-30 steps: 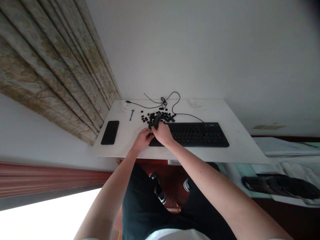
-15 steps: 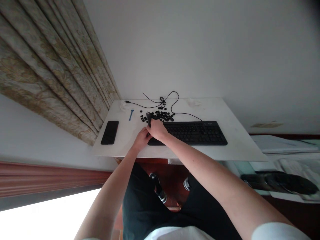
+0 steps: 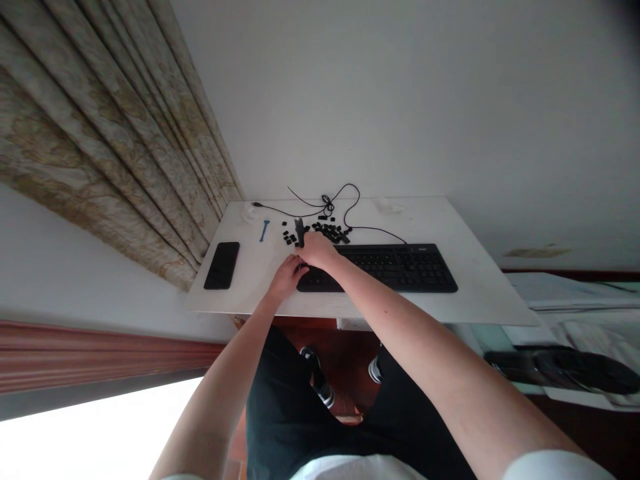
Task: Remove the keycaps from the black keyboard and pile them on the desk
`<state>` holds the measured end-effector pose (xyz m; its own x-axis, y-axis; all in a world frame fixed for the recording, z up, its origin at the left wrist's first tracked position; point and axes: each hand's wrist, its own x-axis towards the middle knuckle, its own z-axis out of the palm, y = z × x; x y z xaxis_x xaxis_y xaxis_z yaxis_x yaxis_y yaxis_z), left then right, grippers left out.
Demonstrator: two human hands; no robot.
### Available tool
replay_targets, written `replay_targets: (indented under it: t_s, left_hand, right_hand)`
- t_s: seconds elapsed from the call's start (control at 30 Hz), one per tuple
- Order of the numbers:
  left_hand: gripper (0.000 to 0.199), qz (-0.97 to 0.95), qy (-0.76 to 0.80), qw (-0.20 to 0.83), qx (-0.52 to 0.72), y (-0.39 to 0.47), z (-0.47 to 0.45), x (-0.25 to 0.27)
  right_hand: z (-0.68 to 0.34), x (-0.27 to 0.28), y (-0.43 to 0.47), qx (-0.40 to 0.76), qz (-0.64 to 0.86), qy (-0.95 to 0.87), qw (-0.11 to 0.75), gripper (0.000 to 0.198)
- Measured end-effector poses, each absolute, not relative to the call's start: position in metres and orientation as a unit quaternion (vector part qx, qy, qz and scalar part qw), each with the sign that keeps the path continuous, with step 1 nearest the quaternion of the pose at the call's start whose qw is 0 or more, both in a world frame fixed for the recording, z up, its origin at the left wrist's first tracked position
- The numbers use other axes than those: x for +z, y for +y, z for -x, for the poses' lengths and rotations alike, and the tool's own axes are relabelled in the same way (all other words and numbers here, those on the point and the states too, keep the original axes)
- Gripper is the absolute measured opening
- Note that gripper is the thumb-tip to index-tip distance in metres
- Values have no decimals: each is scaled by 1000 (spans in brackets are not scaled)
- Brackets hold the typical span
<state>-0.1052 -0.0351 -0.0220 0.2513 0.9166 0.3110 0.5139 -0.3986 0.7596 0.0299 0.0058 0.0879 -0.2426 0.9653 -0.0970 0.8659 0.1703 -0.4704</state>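
The black keyboard (image 3: 400,268) lies along the front of the white table, several of its keys gone at the left part. My right hand (image 3: 319,251) is closed round a dark flat tool (image 3: 299,230) with a notched top end; its lower end is largely hidden by my fingers. Just below it, at the keyboard's left end, my left hand (image 3: 287,275) has its fingers drawn together near a thin shiny piece. What that hand pinches is too small to make out. Loose black keycaps (image 3: 334,233) are heaped behind the keyboard.
A black phone (image 3: 221,265) lies at the table's left, with a blue tool (image 3: 265,231) beyond it. The keyboard's cable (image 3: 354,193) loops along the back by the wall. Patterned curtains (image 3: 165,167) hang at the left.
The dark tool now stands more upright, showing more of its top end above my right hand. Both hands stay at the keyboard's left end. The view has shifted slightly.
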Motion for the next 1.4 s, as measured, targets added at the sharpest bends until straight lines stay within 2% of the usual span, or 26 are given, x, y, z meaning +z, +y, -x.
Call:
replay_targets:
  t_s: [0.1, 0.27, 0.4, 0.5, 0.63, 0.77, 0.97, 1.13, 1.27, 1.4]
  left_hand:
    - [17, -731, 476, 274, 404, -35, 107, -20]
    - [21, -665, 507, 279, 472, -33, 113, -18]
    - [22, -629, 535, 282, 488, -33, 114, -19]
    - [24, -620, 555, 282, 477, -32, 112, -20]
    - [25, -599, 584, 293, 463, -28, 106, -20]
    - [28, -579, 603, 292, 466, -14, 94, -10]
    - [30, -624, 604, 236, 436, 26, 76, 15]
    - [39, -652, 603, 189, 419, 44, 72, 20]
    - [30, -676, 574, 144, 439, 21, 72, 12]
    - [27, -710, 536, 142, 433, -24, 72, 0]
  right_hand:
    - [-47, 77, -3, 216, 588, -754, 197, 17]
    - [-105, 45, -18, 279, 558, -646, 439, 26]
    - [-181, 27, -27, 198, 595, -573, 527, 34]
    - [-236, 16, -40, 10, 650, -549, 525, 34]
    - [-272, -3, -59, -81, 633, -563, 525, 30]
    - [-273, -17, -65, -74, 609, -597, 516, 29]
    - [-274, -19, -59, -64, 621, -596, 505, 33]
    - [-274, -16, -61, -60, 633, -585, 503, 34]
    - [-272, -13, -62, -48, 651, -575, 493, 36]
    - [-271, -10, -61, -46, 663, -565, 489, 38]
